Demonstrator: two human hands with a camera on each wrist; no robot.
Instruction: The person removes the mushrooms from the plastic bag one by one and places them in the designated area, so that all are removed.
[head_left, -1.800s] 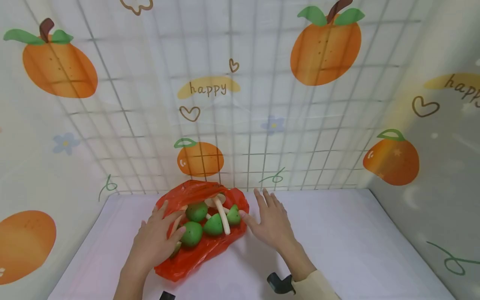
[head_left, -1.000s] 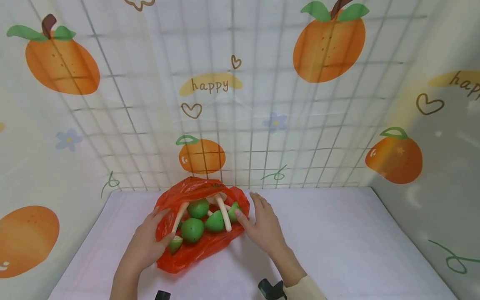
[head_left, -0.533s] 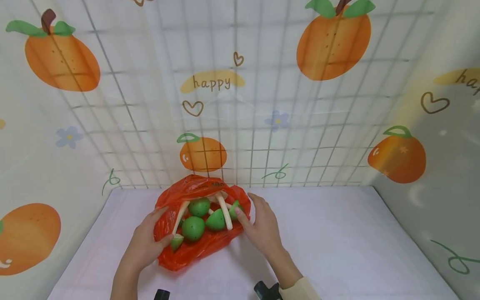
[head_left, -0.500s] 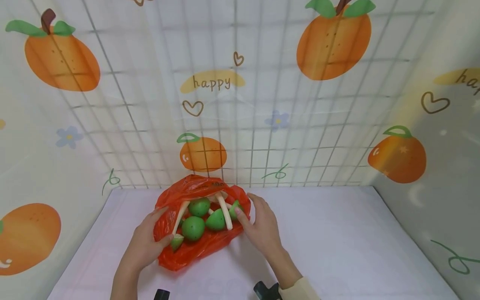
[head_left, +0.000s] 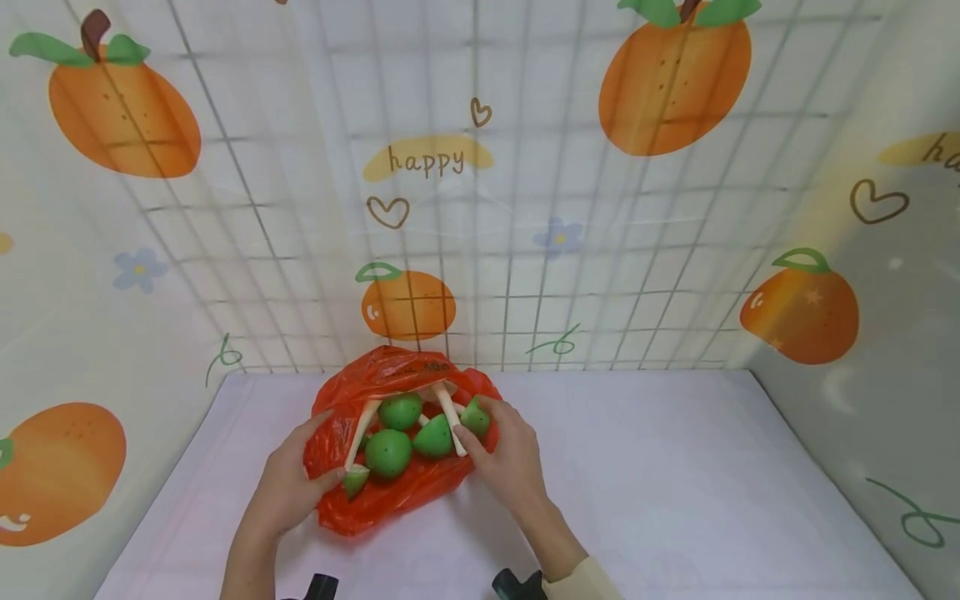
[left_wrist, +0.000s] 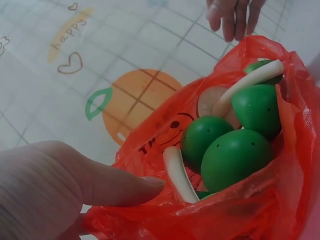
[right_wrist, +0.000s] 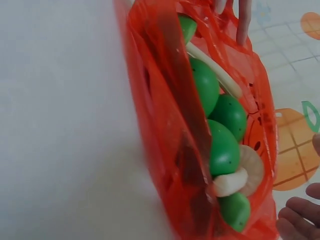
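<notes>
A red plastic bag (head_left: 390, 504) lies with its mouth open on the table. Inside are several round green pieces with dark specks (head_left: 387, 454), at least one cut half (head_left: 356, 481), and toy mushrooms with pale stems (head_left: 448, 414). My left hand (head_left: 288, 479) holds the bag's left rim, thumb (left_wrist: 142, 190) on the inner side and fingers outside. At the right side my right hand (head_left: 510, 458) reaches over the rim, its thumb by a mushroom stem and its fingers near a green piece (head_left: 475, 416). In the right wrist view its fingers (right_wrist: 297, 217) look loosely extended, gripping nothing.
The white table (head_left: 675, 483) extends to the right of the bag. A patterned curtain (head_left: 630, 208) with printed oranges stands close behind the bag and along both sides. Black wrist mounts (head_left: 519, 585) show below the hands.
My left hand has drawn back from above the contents to the bag's left rim. The right hand has moved left, from beside the bag to over its right edge. The head view has tilted slightly.
</notes>
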